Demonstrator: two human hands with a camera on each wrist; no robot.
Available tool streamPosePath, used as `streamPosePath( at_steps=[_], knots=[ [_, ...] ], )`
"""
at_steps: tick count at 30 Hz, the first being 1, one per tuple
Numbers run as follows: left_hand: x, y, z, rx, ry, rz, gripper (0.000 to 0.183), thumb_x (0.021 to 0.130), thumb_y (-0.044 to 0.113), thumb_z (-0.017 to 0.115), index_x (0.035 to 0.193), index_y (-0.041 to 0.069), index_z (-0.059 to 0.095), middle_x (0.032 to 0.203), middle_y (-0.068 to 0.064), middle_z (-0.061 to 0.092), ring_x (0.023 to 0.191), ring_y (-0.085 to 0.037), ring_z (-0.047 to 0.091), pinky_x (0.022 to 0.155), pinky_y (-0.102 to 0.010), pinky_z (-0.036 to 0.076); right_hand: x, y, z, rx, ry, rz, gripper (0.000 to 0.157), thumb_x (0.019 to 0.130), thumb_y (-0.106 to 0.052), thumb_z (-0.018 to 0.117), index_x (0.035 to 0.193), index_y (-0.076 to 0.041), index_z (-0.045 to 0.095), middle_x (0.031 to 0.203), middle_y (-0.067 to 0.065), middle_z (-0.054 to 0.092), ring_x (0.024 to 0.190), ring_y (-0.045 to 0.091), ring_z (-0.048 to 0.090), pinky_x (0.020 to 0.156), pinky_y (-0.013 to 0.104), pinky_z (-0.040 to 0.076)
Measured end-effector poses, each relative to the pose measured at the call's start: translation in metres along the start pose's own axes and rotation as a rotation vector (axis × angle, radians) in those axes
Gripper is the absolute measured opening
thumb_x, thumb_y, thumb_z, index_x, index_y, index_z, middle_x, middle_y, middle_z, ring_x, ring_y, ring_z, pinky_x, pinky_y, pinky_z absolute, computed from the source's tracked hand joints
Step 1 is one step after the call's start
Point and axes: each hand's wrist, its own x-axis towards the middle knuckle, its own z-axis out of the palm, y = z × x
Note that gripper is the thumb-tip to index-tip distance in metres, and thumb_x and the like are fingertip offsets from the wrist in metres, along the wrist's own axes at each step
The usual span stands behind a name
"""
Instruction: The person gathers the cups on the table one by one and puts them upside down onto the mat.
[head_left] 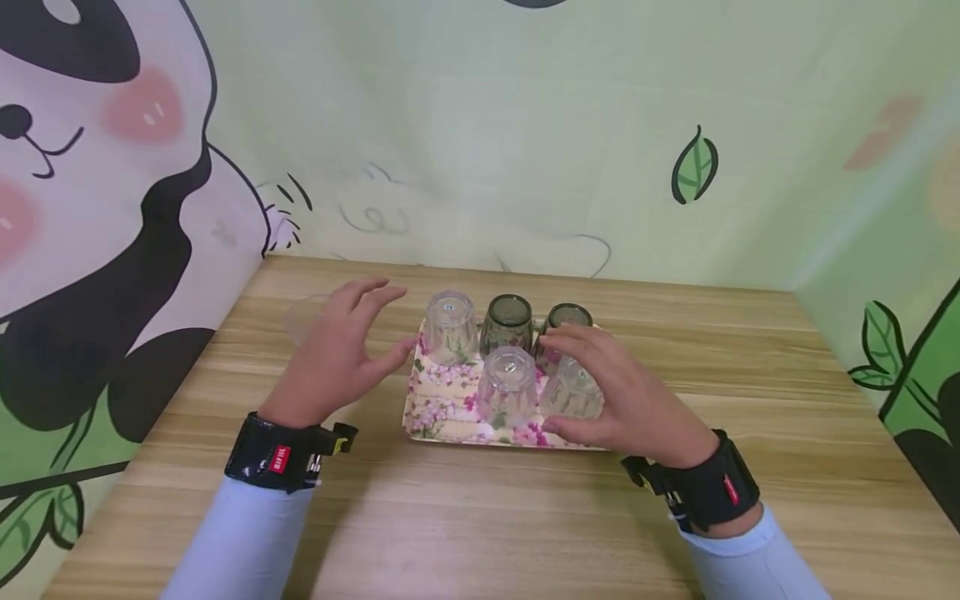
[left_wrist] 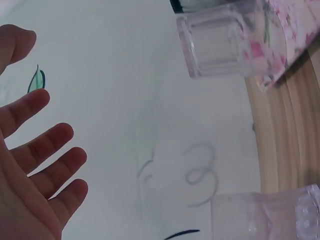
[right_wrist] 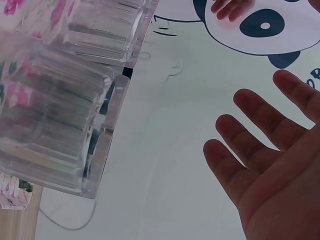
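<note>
A flowered tray on the table bears three clear glasses and two dark ones, which look upside down. My left hand hovers left of the tray with spread fingers, holding nothing. Behind that hand, partly hidden, stands another clear glass off the tray; the left wrist view shows a clear glass at its lower edge. Above the tray's right side, my right hand is loosely curved beside the front right clear glass. In the right wrist view a gap separates its fingers from the nearest glass.
The back row on the tray holds a clear glass and two dark glasses, one in the middle and one at right. Another clear glass stands front centre. A wall cloth with a printed panda hangs behind the wooden table.
</note>
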Motion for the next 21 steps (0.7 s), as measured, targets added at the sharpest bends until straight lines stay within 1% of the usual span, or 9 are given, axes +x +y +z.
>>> streamPosePath(
  at_steps=[2,7,13,18,21],
  knots=[
    [0.000,-0.006,-0.002,0.015,-0.002,-0.035,0.062,0.087,0.032,0.075,0.139,0.005,0.055,0.143,-0.028,0.056,0.131,-0.045,0.051,0.106,-0.067,0.049,0.001,0.000,0.000,0.001,-0.001,0.000,0.084,0.075,-0.034,0.085,0.146,-0.011,0.047,0.148,0.019,0.052,0.139,0.032,0.045,0.112,0.060,0.047],
    [-0.002,-0.021,-0.001,0.054,-0.003,-0.085,0.065,0.088,0.034,0.074,0.142,0.006,0.053,0.143,-0.028,0.056,0.131,-0.046,0.051,0.106,-0.070,0.047,0.001,0.001,0.000,-0.003,-0.011,0.007,0.083,0.076,-0.034,0.085,0.146,-0.011,0.047,0.148,0.018,0.052,0.138,0.031,0.046,0.112,0.060,0.048],
    [-0.003,-0.031,0.001,0.066,-0.004,-0.121,0.065,0.088,0.034,0.073,0.143,0.005,0.051,0.144,-0.029,0.055,0.131,-0.048,0.049,0.108,-0.072,0.044,-0.001,0.002,0.000,-0.006,-0.004,-0.006,0.084,0.075,-0.034,0.086,0.146,-0.010,0.047,0.147,0.018,0.053,0.137,0.032,0.046,0.112,0.061,0.048],
    [-0.005,-0.038,0.008,0.054,0.009,-0.154,0.062,0.088,0.031,0.073,0.141,0.005,0.054,0.143,-0.030,0.055,0.131,-0.048,0.049,0.109,-0.071,0.042,0.000,0.002,0.001,-0.003,-0.014,-0.005,0.083,0.076,-0.034,0.085,0.146,-0.011,0.048,0.147,0.019,0.053,0.137,0.034,0.046,0.111,0.063,0.048],
    [-0.006,-0.043,0.013,0.078,0.009,-0.171,0.061,0.089,0.032,0.072,0.140,0.004,0.054,0.142,-0.031,0.056,0.131,-0.048,0.049,0.108,-0.072,0.042,0.000,0.003,0.001,0.001,-0.019,0.005,0.082,0.077,-0.034,0.084,0.146,-0.011,0.047,0.148,0.019,0.052,0.138,0.034,0.046,0.111,0.062,0.048]
  ],
)
